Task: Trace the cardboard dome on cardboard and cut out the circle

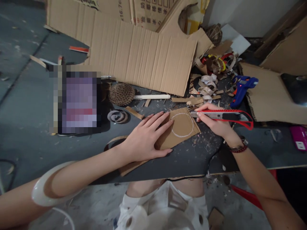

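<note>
My left hand (146,139) lies flat, fingers spread, pressing down a small piece of brown cardboard (184,132) on the dark work board (182,159). A white circle (182,125) is drawn on that piece. My right hand (213,121) grips a red utility knife (225,115), held almost level, with its blade end at the upper right rim of the circle. A white bangle sits on my left forearm and a dark beaded bracelet on my right wrist.
A large corrugated cardboard sheet (144,54) lies behind. A blue glue gun (242,88), curled cardboard strips (208,84), a woven cardboard dome (122,93) with a white stick (153,96), a cardboard spiral (118,116) and a pink object (299,137) surround the piece. A blurred-out rectangle lies left.
</note>
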Motion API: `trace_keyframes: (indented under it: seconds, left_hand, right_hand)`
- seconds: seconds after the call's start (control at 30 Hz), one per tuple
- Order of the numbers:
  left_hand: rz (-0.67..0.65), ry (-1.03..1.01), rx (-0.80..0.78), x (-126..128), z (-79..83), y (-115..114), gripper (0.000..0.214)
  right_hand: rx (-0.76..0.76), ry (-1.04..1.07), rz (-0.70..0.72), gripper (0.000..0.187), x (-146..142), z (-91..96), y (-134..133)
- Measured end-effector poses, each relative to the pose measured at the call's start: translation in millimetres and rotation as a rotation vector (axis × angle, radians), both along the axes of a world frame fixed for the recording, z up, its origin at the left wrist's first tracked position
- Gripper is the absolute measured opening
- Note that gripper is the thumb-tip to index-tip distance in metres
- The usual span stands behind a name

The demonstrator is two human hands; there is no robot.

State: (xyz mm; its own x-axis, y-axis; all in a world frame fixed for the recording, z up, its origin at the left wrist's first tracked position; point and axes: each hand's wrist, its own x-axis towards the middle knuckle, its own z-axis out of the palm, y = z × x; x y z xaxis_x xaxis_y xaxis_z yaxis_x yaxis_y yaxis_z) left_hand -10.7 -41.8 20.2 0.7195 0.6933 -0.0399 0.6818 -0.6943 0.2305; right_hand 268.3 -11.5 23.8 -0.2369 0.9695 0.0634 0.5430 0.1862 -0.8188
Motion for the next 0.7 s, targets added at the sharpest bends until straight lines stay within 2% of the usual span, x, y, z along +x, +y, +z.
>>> trace_keyframes:
  seconds: [0.23,0.43,0.7]
  left_hand:
    - [-0.001,-0.014,-0.004,-1.7,1.2,-0.1,0.088]
    - [0.001,-0.033,-0.013,-1.2,1.3,-0.1,0.089]
    - [0.003,-0.018,-0.015,-1.2,0.5,0.2,0.089]
  right_hand:
    - [-0.053,0.13,-0.003,0.009,3.2,-3.0,2.7]
    - [-0.059,0.146,-0.008,0.015,3.3,-3.1,1.6]
    - [-0.054,0.129,-0.007,0.012,2.2,-1.5,1.2]
